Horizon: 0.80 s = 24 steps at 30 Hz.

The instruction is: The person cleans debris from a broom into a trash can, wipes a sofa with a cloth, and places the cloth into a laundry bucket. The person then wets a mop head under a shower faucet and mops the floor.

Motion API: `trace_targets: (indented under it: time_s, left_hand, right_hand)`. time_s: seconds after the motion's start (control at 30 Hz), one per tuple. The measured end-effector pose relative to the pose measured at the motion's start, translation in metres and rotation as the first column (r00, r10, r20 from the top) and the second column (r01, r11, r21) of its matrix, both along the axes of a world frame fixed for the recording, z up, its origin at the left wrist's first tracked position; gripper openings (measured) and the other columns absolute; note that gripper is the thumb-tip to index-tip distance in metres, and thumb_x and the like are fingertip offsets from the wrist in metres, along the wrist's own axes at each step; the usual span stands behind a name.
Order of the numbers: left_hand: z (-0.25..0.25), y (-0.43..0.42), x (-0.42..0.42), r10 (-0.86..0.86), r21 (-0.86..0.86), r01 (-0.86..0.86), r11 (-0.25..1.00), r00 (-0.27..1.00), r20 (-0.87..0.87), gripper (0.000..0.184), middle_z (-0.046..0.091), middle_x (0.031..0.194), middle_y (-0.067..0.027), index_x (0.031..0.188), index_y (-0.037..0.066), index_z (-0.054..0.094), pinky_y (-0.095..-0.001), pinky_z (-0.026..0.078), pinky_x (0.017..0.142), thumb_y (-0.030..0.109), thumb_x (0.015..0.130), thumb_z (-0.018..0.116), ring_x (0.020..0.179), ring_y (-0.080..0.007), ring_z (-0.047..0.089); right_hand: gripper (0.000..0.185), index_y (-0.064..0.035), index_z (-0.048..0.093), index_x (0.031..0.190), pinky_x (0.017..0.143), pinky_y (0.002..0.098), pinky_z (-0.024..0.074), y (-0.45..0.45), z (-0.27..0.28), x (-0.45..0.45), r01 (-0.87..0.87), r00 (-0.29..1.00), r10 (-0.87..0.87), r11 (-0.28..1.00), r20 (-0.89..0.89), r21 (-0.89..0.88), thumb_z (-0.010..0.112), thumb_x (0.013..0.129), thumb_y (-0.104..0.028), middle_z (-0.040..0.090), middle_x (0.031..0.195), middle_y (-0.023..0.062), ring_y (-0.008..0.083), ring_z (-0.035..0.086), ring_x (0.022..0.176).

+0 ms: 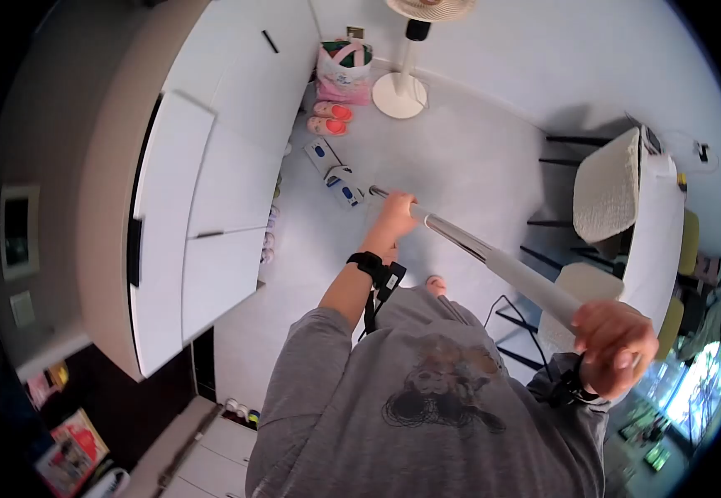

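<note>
A long white-and-silver pole, which looks like a mop handle [468, 241], slants across the view in front of me. My left hand [395, 217] is closed round its lower part. Higher up, my right hand [616, 344] wraps round the thick white end. Just past the pole's far tip, a flat, hinged white-and-grey piece with blue ovals [335, 172] lies bent on the floor and resembles a mop head. I cannot tell whether the pole joins it. Black bands circle both of my wrists.
White cabinets [236, 174] stand along the left, with shoes at their foot. Pink slippers [329, 119], a bag [344, 75] and a fan's round base [399, 95] are at the back. Right are a chair [608, 187] and a white table [661, 216]. A dark cable hangs near my right arm.
</note>
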<state>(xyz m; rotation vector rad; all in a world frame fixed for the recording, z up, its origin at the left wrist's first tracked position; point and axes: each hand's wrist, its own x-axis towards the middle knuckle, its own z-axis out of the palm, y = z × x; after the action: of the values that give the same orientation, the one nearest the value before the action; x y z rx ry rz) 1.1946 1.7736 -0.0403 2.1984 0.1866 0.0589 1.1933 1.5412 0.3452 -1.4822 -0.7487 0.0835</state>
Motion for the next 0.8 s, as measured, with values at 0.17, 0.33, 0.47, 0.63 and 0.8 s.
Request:
trace_targets:
  time_s: [0.17, 0.33, 0.47, 0.63, 0.8]
  left_hand:
    - [0.007, -0.062, 0.033, -0.179, -0.017, 0.179, 0.984, 0.983, -0.037, 0.015, 0.058, 0.076, -0.0168, 0.076, 0.004, 0.061, -0.0430, 0.043, 0.076, 0.005, 0.061, 0.063, 0.084, -0.0353, 0.054]
    - [0.019, -0.145, 0.067, -0.382, -0.130, 0.387, 0.913, 0.922, 0.067, 0.011, 0.058, 0.073, -0.0148, 0.071, 0.006, 0.058, -0.0434, 0.043, 0.073, 0.008, 0.063, 0.064, 0.080, -0.0347, 0.054]
    - [0.027, -0.175, 0.082, -0.459, -0.144, 0.465, 0.874, 0.886, 0.073, 0.010, 0.058, 0.074, -0.0141, 0.072, 0.007, 0.059, -0.0432, 0.043, 0.073, 0.010, 0.064, 0.064, 0.080, -0.0344, 0.054]
    - [0.048, -0.155, 0.073, -0.416, -0.060, 0.424, 0.904, 0.902, 0.114, 0.013, 0.058, 0.077, -0.0149, 0.076, 0.005, 0.061, -0.0423, 0.044, 0.075, 0.009, 0.064, 0.064, 0.081, -0.0352, 0.054]
    - [0.026, -0.081, 0.096, -0.483, -0.046, 0.481, 0.876, 0.871, -0.086, 0.024, 0.059, 0.084, -0.0179, 0.083, 0.001, 0.059, -0.0406, 0.045, 0.073, 0.007, 0.060, 0.066, 0.083, -0.0365, 0.055]
  right_hand:
    - [0.023, -0.0114, 0.037, 0.068, 0.055, 0.0337, 0.0453, -0.037, 0.020, 0.010, 0.190, 0.980, -0.188, 0.981, 0.058, -0.032, 0.044, 0.088, -0.018, 0.045, 0.050, 0.0036, 0.0155, 0.047, 0.044]
    - [0.023, -0.0103, 0.035, 0.067, 0.053, 0.0341, 0.0418, -0.077, 0.040, -0.006, 0.399, 0.909, -0.383, 0.914, 0.166, -0.071, 0.039, 0.088, -0.020, 0.041, 0.049, 0.0047, 0.0144, 0.039, 0.040]
    - [0.022, -0.0094, 0.037, 0.068, 0.053, 0.0342, 0.0420, -0.101, 0.040, -0.007, 0.468, 0.872, -0.456, 0.883, 0.176, -0.031, 0.041, 0.087, -0.020, 0.042, 0.049, 0.0051, 0.0150, 0.040, 0.042]
    - [0.018, -0.0090, 0.042, 0.074, 0.054, 0.0339, 0.0427, -0.129, 0.041, -0.002, 0.209, 0.956, -0.199, 0.977, 0.218, -0.027, 0.042, 0.085, -0.024, 0.044, 0.050, 0.0028, 0.0146, 0.046, 0.045]
    - [0.020, -0.0089, 0.046, 0.087, 0.063, 0.0376, 0.0465, -0.120, -0.005, 0.013, 0.383, 0.923, -0.383, 0.924, 0.032, -0.006, 0.055, 0.082, -0.026, 0.052, 0.060, 0.0052, 0.0184, 0.054, 0.054]
